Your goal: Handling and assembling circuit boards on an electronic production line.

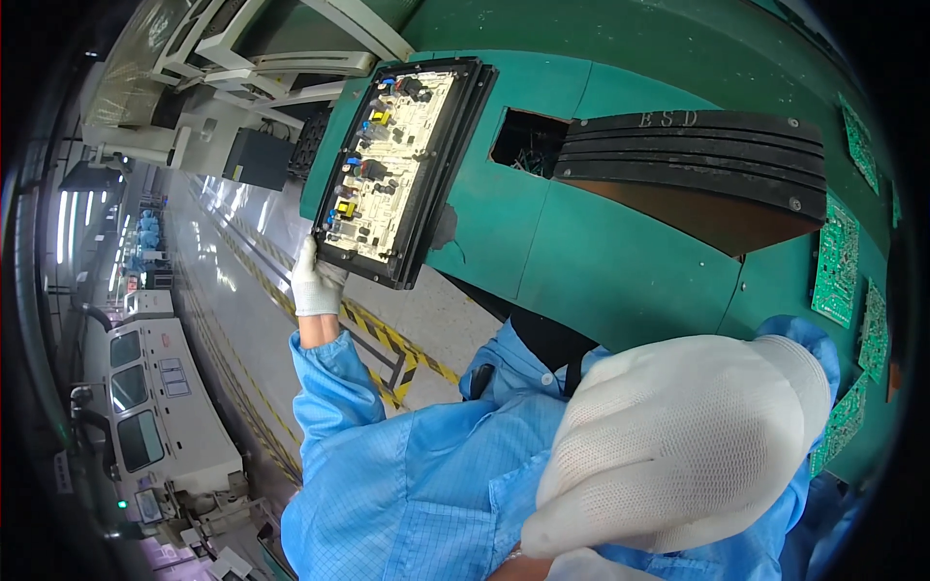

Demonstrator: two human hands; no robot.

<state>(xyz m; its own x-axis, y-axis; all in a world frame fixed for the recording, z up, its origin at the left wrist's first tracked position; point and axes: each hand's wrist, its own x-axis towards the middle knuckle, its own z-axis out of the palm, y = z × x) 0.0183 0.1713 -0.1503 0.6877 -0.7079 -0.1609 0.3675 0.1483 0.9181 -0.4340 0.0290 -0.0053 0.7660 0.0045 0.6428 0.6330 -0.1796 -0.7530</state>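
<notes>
My left hand (318,281), in a white knitted glove, grips the near end of a black rectangular tray (448,174). The tray is tilted, its far part over the green bench top. Inside it lie pale circuit boards (399,184) with blue, yellow and black components. Close to the camera, my right hand (678,441) is raised in front of my blue-sleeved body, also in a white glove. Its back faces up, and the fingers are pressed together and curled. Their tips and anything inside them are hidden.
A black-edged, wedge-shaped stand (693,160) sits on the green bench (591,232) beside a square cut-out (528,140) with cables. Several green circuit boards (835,261) line the right side. Yellow-black tape (383,329) marks the floor; a large white machine (160,397) stands left.
</notes>
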